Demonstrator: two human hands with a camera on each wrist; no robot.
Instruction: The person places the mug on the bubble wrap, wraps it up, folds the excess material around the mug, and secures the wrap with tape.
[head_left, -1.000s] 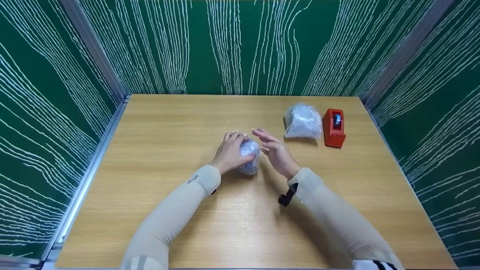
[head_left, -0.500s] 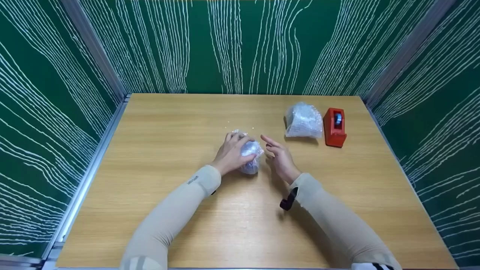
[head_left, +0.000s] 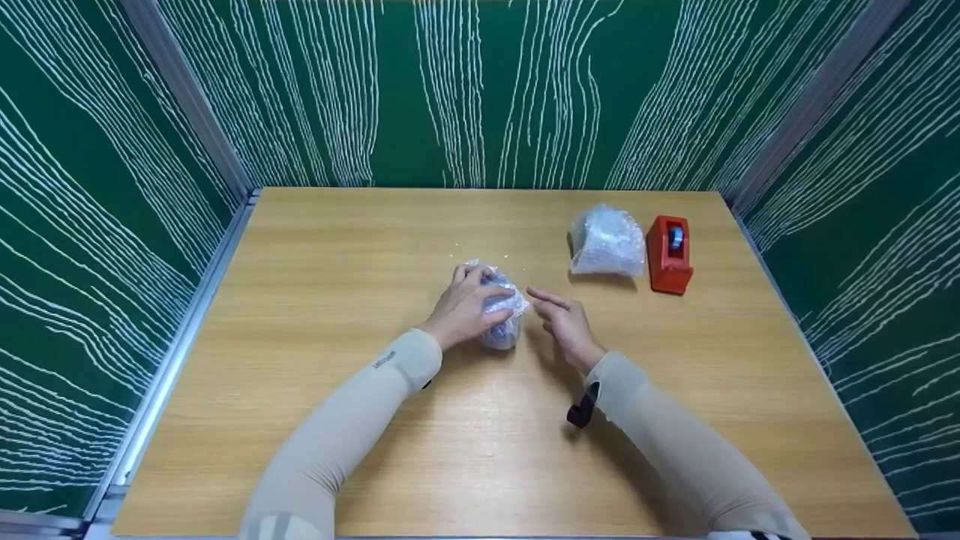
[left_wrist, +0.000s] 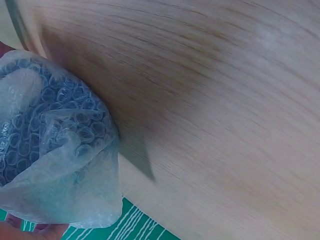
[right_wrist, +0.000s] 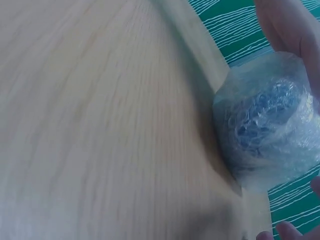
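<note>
A small bundle in bubble wrap (head_left: 504, 332) stands on the wooden table, and its kind is hidden by the wrapping. My left hand (head_left: 466, 307) grips it from the left, fingers over its top and thumb on the near side. In the left wrist view, a folded flap lies across the bubble wrap (left_wrist: 65, 135). My right hand (head_left: 566, 324) is just right of the bundle, index finger pointing at the wrap's loose edge; whether it touches cannot be told from above. The right wrist view has the right fingertips (right_wrist: 287, 231) apart from the bundle (right_wrist: 262, 125).
Toward the back right stands another bubble-wrapped bundle (head_left: 606, 241). Beside it is a red tape dispenser (head_left: 669, 255) with a roll of tape. Tiny white specks lie behind the hands. Green panels with white lines (head_left: 405, 97) enclose the table's back and sides.
My right hand has come nearer to the body, its fingers drawn together and lower. The left index finger has shifted across the wrap's top while that hand keeps its grip on the bundle.
</note>
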